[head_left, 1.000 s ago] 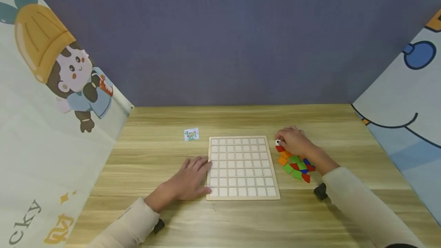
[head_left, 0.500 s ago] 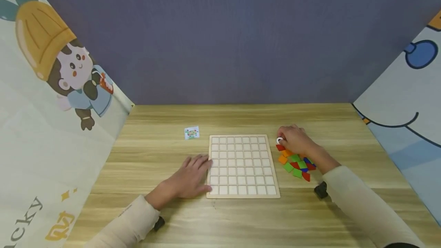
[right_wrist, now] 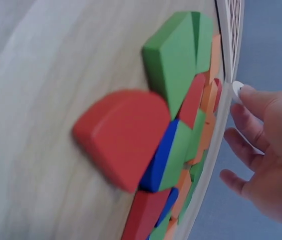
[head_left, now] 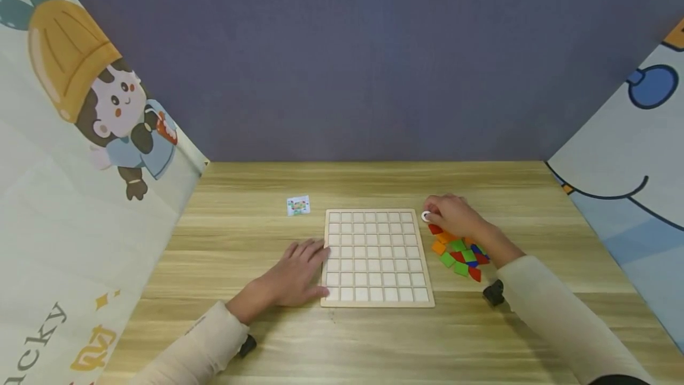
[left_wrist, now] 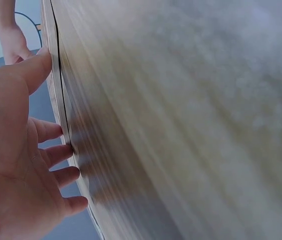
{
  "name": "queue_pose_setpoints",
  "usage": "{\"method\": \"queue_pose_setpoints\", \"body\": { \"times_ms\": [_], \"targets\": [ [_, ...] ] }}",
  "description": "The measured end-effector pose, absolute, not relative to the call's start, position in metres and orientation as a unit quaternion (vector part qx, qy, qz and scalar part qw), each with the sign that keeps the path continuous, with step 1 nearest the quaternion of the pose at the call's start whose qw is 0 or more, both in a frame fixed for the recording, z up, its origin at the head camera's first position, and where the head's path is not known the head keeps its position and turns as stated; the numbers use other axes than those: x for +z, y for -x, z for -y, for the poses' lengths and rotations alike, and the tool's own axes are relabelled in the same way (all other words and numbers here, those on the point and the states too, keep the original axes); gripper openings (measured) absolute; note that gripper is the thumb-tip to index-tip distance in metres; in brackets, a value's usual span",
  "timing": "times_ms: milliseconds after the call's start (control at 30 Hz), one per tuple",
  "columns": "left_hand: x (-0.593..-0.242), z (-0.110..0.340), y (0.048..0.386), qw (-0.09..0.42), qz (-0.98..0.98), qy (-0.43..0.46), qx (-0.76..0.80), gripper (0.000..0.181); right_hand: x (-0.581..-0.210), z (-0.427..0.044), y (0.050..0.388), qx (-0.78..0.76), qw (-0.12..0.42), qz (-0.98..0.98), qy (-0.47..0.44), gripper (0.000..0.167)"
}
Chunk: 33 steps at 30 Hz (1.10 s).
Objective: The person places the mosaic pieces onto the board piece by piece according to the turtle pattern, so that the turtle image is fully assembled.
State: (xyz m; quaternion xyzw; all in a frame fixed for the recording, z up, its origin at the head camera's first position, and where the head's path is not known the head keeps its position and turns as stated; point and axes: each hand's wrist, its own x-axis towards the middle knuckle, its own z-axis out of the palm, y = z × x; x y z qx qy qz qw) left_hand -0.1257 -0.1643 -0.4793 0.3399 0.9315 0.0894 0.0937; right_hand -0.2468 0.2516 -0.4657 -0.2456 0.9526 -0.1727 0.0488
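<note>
My right hand (head_left: 454,217) pinches a small round white piece with a dark centre (head_left: 426,216) between thumb and finger. It is just off the upper right corner of the wooden grid board (head_left: 376,303). In the right wrist view the white piece (right_wrist: 237,91) shows at the thumb tip, with the other fingers loosely bent. My left hand (head_left: 294,274) lies beside the board with its fingertips and thumb on the left edge. The left wrist view shows that hand's fingers (left_wrist: 56,154) spread, holding nothing.
Several coloured pieces lie right of the board, among them a green square (head_left: 447,259), an orange square (head_left: 439,247) and a red rounded piece (head_left: 474,274). A small printed card (head_left: 298,205) lies beyond the board's upper left. A dark panel (head_left: 374,76) stands behind the table (head_left: 256,195).
My right hand has lifted the white piece away from the red piece and shifted left towards the board's corner. The left hand stays in place on the board's edge.
</note>
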Motion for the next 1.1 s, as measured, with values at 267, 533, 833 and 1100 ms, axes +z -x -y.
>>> {"method": "queue_pose_setpoints", "body": {
  "times_ms": [267,533,833,1100],
  "targets": [
    [-0.478,0.164,0.125,0.098,-0.932,-0.337,0.086,0.084,-0.462,-0.24,0.249,-0.239,0.064,-0.932,0.265,0.02],
    [-0.477,0.164,0.125,0.107,-0.932,-0.336,0.086,0.084,-0.465,-0.227,0.252,-0.291,0.088,-0.914,0.267,0.014],
    [-0.474,0.163,0.125,0.116,-0.931,-0.335,0.084,0.085,-0.468,-0.208,0.253,-0.302,0.103,-0.909,0.268,0.018],
    [-0.471,0.163,0.128,0.148,-0.93,-0.324,0.093,0.088,-0.468,-0.183,0.252,-0.325,0.118,-0.896,0.277,0.016]
  ]
}}
